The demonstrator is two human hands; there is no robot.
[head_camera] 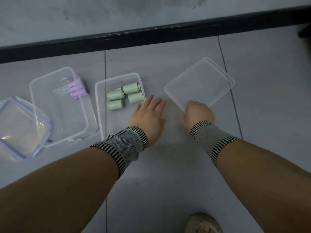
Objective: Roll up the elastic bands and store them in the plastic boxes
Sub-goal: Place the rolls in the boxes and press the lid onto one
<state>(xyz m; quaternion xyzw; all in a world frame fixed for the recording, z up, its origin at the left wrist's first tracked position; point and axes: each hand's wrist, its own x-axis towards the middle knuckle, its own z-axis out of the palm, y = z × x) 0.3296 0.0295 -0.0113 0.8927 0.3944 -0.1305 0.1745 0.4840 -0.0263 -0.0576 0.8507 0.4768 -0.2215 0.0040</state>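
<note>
Head view of a grey tiled floor [168, 165] beside a dark baseboard [151, 34]. The right hand [197, 113] is curled over the near corner of a clear lid [200, 83] and grips its rim; the fingertips are hidden under the knuckles. The left hand [148, 115] lies released, fingers straight, at the right wall of the middle box [99, 101]; whether it touches the wall cannot be told. That box holds four rolled green bands [124, 97] at its far end, two of them printed "30" with smaller letters too blurred to read. In the larger box [55, 106] to the left, rolled purple bands [76, 89] sit against the far right corner; their white printing is illegible and the clear walls make their count uncertain. A blue-edged lid [18, 128] lies at the left edge of the view, partly cut off and overlapped by the larger box. Both wrists wear striped wristbands [124, 145]. A shoe [202, 222] is cut off at the bottom edge, and a dark object at the upper right edge is too blurred to identify.
</note>
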